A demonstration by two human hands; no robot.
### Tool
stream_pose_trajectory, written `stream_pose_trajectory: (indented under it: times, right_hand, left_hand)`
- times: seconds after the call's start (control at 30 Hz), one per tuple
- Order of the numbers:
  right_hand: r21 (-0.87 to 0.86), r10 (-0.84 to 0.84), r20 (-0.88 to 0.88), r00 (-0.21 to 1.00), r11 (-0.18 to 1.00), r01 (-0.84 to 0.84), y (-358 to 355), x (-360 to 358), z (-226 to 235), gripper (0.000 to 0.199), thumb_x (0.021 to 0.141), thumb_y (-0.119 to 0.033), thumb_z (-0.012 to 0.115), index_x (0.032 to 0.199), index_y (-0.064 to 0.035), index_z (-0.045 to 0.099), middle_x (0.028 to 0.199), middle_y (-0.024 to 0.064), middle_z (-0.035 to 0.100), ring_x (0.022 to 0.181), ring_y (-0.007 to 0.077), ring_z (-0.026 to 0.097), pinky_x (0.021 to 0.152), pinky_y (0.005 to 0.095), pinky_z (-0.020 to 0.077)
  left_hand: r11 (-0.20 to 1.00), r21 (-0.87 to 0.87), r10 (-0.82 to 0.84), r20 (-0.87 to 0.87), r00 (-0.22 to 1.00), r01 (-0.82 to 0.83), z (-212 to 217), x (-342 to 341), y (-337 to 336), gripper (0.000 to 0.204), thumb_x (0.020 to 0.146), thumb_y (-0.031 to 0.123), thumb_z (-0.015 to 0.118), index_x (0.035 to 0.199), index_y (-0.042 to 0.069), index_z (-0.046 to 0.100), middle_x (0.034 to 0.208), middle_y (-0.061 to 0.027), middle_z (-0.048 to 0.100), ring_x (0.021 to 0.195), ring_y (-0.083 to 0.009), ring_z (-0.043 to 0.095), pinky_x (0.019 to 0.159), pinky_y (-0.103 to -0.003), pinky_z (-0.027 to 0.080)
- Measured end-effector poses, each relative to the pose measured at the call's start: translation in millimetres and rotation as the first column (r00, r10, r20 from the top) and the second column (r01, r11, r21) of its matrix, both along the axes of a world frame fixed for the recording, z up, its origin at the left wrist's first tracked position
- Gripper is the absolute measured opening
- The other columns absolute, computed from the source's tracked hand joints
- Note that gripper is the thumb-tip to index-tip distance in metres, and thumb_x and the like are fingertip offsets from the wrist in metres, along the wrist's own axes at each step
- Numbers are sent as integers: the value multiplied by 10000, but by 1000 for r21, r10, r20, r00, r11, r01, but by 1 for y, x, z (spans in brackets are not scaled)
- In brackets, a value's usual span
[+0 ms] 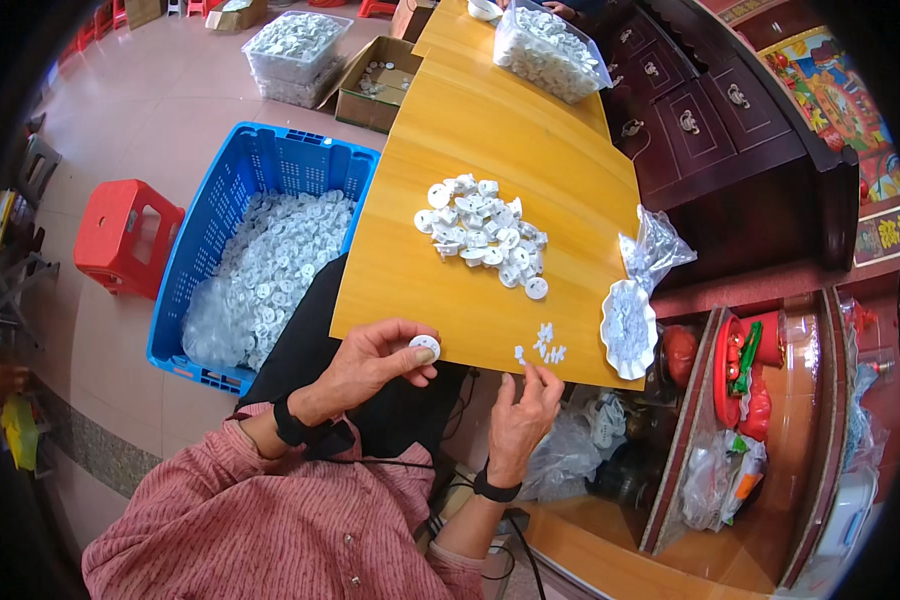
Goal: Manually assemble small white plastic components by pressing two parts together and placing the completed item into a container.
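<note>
One white disc [425,347] pinched in left hand [370,365], near table edge [390,325]. Right hand [523,415] fingertips picking at small white pegs [545,345], nothing gripped yet. Step: fitting peg to disc, prob.; next needs fine pinch.

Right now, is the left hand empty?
No: the left hand pinches a white round disc between thumb and fingers at the edge of the wooden table.

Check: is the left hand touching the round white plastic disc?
Touching. The head view shows the left hand pinching the round white plastic disc between thumb and fingertips.
</note>
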State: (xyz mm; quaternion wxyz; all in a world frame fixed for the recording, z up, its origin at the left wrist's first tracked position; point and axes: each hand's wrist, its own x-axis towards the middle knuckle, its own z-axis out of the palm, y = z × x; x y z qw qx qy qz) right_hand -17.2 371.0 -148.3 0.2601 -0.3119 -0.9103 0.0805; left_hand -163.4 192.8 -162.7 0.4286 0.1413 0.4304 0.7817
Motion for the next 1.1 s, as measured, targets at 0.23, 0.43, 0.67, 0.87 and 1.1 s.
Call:
stream_pose_trajectory:
  times: [0.23, 0.43, 0.67, 0.87, 1.1]
  right_hand:
    - [6, -15, 11, 1000, 1000, 15, 3, 0, -4, 292, 831, -65, 746, 1116, -31, 689, 1108, 111, 584, 1019, 305, 592, 865, 431, 458]
    - [75, 27, -6, 1000, 997, -26, 6, 3, -7, 183, 846, -43, 716, 1026, -35, 685, 975, 103, 607, 920, 314, 610, 806, 436, 476]
    - [-482, -99, -338, 936, 872, -82, -25, -12, 3, 83, 924, -17, 646, 1006, -1, 650, 872, 65, 624, 724, 155, 604, 665, 282, 492]
    - [-755, -223, -471, 854, 602, -259, -50, -34, 16, 128, 954, -43, 643, 1047, 43, 626, 879, 29, 633, 734, 80, 598, 694, 214, 492]
    - [-757, -174, -555, 814, 511, -407, -66, -46, 19, 104, 937, -12, 660, 1021, 39, 629, 892, 45, 643, 764, 97, 610, 744, 223, 504]
  left_hand:
    - [1000, -3, -1, 9, 1000, 1, 0, 0, 0, 269, 978, 108, 642, 1213, -23, 627, 1068, -93, 688, 880, -160, 704, 760, -266, 596]
    - [1000, -5, -8, 16, 1000, 8, 1, -1, -1, 287, 978, 100, 639, 1236, -23, 620, 1064, -94, 690, 882, -159, 706, 763, -266, 597]
    - [999, 37, -28, 14, 1000, 28, -1, 0, -3, 349, 998, 130, 615, 1316, -11, 591, 1086, -97, 686, 912, -167, 706, 808, -266, 592]
    - [982, 187, -55, 174, 983, 22, 2, 1, -3, 361, 1027, 131, 557, 1357, -16, 556, 1226, -132, 633, 1080, -205, 669, 944, -287, 561]
    - [975, 219, -85, 180, 980, 44, -1, -1, -6, 386, 1025, 110, 553, 1384, -29, 518, 1278, -142, 613, 1125, -222, 654, 971, -302, 552]
